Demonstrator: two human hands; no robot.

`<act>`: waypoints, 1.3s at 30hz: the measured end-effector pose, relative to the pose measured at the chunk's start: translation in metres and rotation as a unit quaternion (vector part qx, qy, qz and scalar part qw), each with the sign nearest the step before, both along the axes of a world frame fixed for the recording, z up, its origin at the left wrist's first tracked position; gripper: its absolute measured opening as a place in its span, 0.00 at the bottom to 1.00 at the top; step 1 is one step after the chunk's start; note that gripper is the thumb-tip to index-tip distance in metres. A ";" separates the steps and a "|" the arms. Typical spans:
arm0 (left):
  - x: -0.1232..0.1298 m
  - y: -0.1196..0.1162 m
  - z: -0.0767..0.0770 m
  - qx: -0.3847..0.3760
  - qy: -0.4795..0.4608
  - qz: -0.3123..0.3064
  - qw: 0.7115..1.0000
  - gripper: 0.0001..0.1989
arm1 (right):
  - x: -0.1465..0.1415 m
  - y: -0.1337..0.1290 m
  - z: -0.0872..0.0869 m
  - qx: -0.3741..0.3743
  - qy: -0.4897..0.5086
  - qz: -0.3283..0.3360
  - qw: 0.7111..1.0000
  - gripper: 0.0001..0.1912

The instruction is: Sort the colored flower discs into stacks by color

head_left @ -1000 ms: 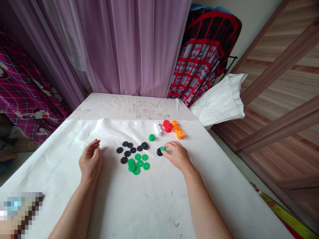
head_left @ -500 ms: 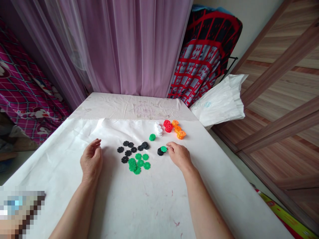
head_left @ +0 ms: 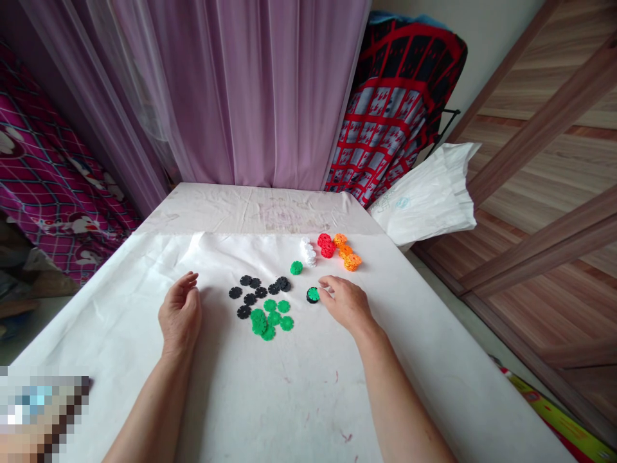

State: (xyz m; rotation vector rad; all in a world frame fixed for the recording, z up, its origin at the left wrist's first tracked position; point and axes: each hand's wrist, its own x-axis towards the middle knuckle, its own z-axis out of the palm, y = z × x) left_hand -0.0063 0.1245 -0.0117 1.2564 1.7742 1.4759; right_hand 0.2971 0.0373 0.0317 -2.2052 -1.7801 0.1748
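My right hand (head_left: 347,302) is at the right of a small black stack of notched discs (head_left: 308,301). A green notched disc (head_left: 313,294) lies on top of that stack, close to my thumb and forefinger, which are slightly apart. My left hand (head_left: 180,315) rests on its side on the table, loosely curled and open, with nothing in it. Between my hands lie several loose black discs (head_left: 249,299) and, nearer me, several green discs (head_left: 274,319), some overlapping.
Beyond the loose discs stand a green pile (head_left: 295,267), a white pile (head_left: 307,253), red piles (head_left: 326,245) and orange piles (head_left: 351,262). A white bag (head_left: 429,196) hangs at the right edge of the white-covered table (head_left: 270,405). A blurred-out object (head_left: 43,411) sits at lower left.
The green disc at my right fingertips has moved slightly left and down and now sits centred over the black stack. My fingers have parted from it. The left hand keeps its pose.
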 end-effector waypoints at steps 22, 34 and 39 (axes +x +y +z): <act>0.001 0.000 0.001 0.006 -0.018 -0.002 1.000 0.16 | -0.008 0.062 0.001 0.055 0.131 -0.023 0.990 0.12; 0.001 0.000 -0.001 0.008 -0.015 -0.005 1.000 0.15 | -0.017 0.058 0.004 0.083 0.061 0.037 0.994 0.09; 0.000 -0.001 -0.002 0.014 -0.007 -0.014 1.000 0.16 | -0.040 0.020 0.003 0.038 0.035 0.161 0.986 0.09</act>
